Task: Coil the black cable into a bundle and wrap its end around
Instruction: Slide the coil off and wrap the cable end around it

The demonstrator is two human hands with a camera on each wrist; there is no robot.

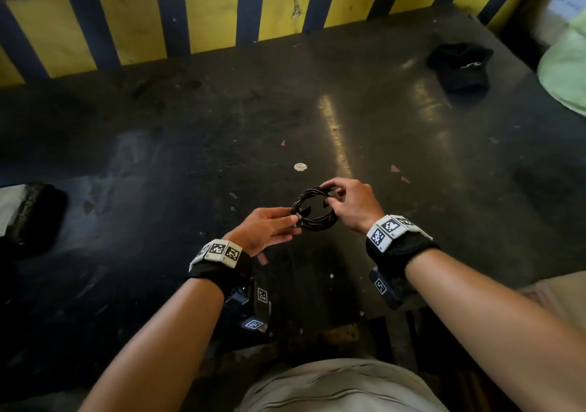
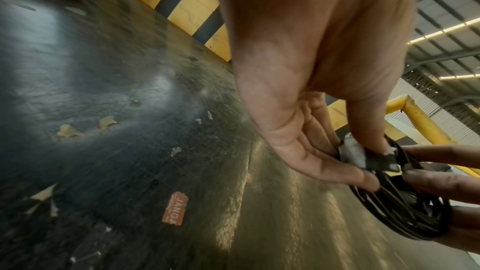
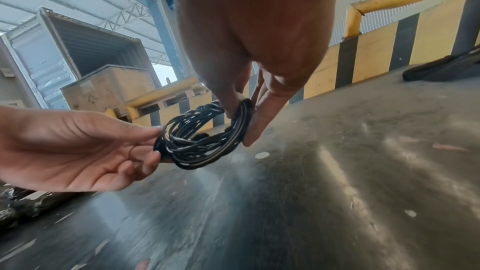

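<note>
Left hand (image 1: 264,229) pinching near side of black cable (image 1: 312,208) coil, right hand (image 1: 350,203) pinching far side, bundle held above dark table (image 1: 412,145). Best to keep loops squeezed, draw loose end tight across strands, tuck firmly.

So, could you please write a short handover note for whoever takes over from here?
Left hand: pinches the near-left side of the black cable, by a plug.
Right hand: pinches the far-right side of it.
The cable is held above the dark table, not resting on it.
Done: cable coiled into a round bundle, with part of the ring looking twisted.
Left: probably finish wrapping and tucking the end; the loose end itself is hard to see.
</note>
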